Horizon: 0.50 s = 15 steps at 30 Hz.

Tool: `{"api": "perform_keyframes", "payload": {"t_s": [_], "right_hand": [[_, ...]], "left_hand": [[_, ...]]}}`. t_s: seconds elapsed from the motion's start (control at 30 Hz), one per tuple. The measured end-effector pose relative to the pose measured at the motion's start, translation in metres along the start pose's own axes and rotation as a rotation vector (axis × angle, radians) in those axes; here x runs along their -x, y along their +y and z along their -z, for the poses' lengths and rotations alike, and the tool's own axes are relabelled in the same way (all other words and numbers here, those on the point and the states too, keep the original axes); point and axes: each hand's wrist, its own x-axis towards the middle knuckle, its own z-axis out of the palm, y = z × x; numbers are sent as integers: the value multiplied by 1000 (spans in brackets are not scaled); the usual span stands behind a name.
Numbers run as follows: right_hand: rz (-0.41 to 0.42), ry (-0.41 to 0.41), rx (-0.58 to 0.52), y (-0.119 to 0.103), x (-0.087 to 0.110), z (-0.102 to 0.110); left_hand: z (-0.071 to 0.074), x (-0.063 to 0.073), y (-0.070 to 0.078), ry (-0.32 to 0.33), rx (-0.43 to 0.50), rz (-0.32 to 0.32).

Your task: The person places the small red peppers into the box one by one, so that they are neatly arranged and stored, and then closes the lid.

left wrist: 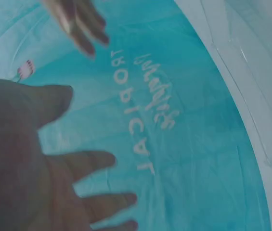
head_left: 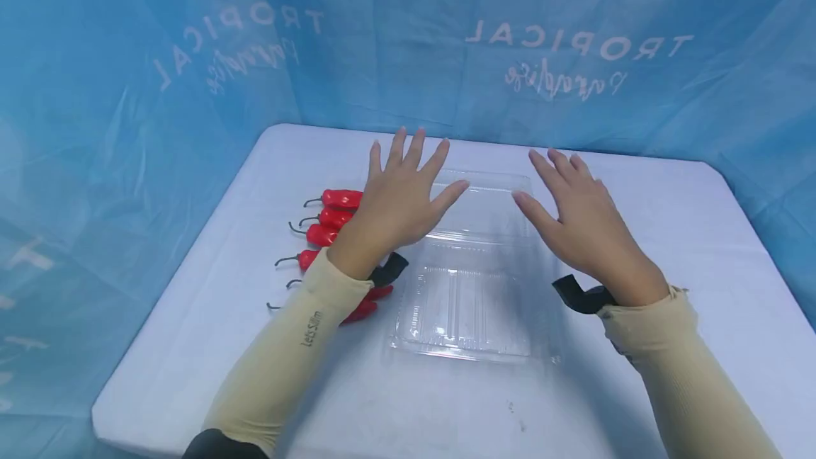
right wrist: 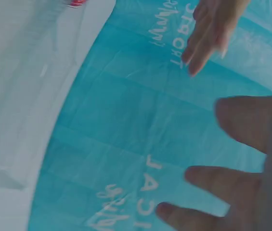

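Note:
Both hands hover over the table with fingers spread and nothing held. In the head view the left hand (head_left: 401,197) is above the gap between the peppers and the box, palm down. The right hand (head_left: 583,222) is over the box's right side. A clear plastic clamshell box (head_left: 468,310) lies opened flat in the middle, its lid half (head_left: 484,207) toward the back. To its left, several red chili peppers (head_left: 342,199) lie in a column, stems pointing left; the left forearm covers part of them. In the left wrist view, the left fingers (left wrist: 85,163) are straight and apart.
A white-covered table (head_left: 210,282) with cut corners bears everything. Blue curtains (head_left: 408,34) with printed lettering hang right behind it and along its sides. Black straps (head_left: 576,296) sit at the wrists over beige sleeves (head_left: 280,353).

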Motion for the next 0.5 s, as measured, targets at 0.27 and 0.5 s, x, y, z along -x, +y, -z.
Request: {"api": "perform_keyframes", "payload": {"t_s": [0.27,0.5], "right_hand": [[40,122,-287,25,87,-17],[-88,269,-434,48,151,-67]], "left_hand": [[-13,99,-66,208,193,-75],[-66,188,-115,281,435,23]]}}
